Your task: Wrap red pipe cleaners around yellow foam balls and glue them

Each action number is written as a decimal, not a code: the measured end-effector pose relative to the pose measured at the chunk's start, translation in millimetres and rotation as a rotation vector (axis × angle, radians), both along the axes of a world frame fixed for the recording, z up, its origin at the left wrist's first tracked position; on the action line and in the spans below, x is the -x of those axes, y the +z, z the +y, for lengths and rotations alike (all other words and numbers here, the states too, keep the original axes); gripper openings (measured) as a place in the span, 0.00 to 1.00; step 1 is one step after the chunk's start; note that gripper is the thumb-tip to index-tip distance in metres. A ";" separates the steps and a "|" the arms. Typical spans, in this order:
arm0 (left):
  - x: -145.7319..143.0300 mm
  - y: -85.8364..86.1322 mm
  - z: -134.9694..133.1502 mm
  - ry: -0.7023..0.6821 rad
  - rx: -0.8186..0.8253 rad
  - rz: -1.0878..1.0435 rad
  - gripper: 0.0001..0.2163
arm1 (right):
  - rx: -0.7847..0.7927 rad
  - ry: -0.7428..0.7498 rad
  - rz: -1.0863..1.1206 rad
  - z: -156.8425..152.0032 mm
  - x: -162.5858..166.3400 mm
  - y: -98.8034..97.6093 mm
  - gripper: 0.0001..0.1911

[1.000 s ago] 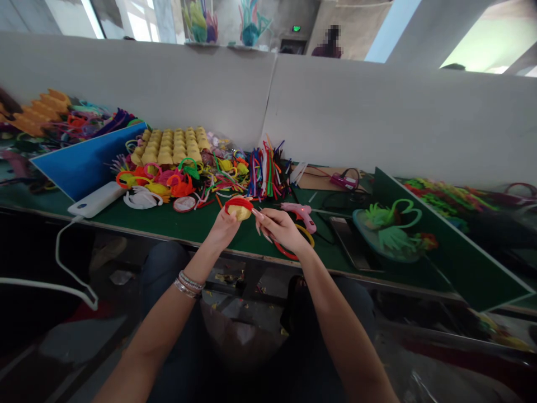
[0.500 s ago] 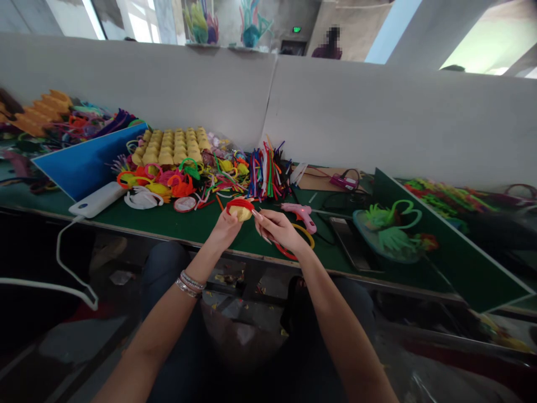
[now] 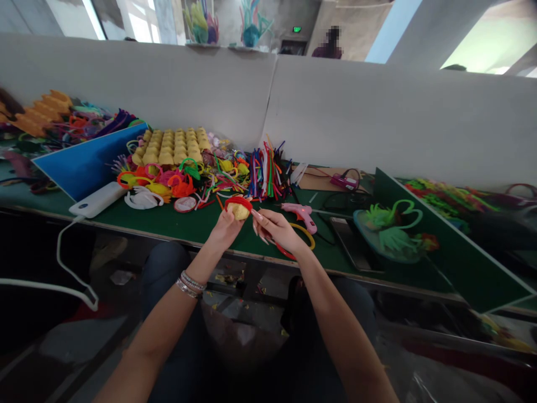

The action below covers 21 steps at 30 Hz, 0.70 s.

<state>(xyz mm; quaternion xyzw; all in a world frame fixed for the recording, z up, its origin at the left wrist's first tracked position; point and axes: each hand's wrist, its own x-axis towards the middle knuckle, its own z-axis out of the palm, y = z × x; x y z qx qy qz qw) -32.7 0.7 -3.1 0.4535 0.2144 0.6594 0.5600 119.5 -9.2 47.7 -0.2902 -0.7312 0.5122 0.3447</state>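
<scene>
My left hand is closed around a small yellow egg-carton cup, held just above the table's front part. A red pipe cleaner runs along the cup's far rim. At the cup's right side, my right hand pinches the red pipe cleaner between thumb and fingers. Below that hand, a red strand curves by a yellow pipe cleaner; whether it joins the one on the cup I cannot tell. A pink glue gun with a red light lies right of my right hand.
Behind my hands stand bundled pipe cleaners. Left are a yellow egg tray, bright pipe-cleaner figures and a white power bank. A phone and a blue tray lie right, before a green board.
The cup in my left hand has shifted slightly left and tilted, so more of its yellow face shows. My right hand has moved a little left with it, still pinching.
</scene>
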 end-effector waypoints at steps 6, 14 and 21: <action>-3.8 6.4 -5.2 -0.022 0.049 -0.144 0.24 | -0.011 0.001 -0.025 1.9 -2.9 -1.3 0.22; -4.6 10.8 -3.8 -0.006 0.126 -0.221 0.21 | -0.157 -0.135 -0.003 3.5 -3.6 -1.6 0.19; -3.1 6.3 -1.5 -0.038 0.101 -0.217 0.23 | -0.277 -0.237 0.037 6.2 0.0 -6.2 0.16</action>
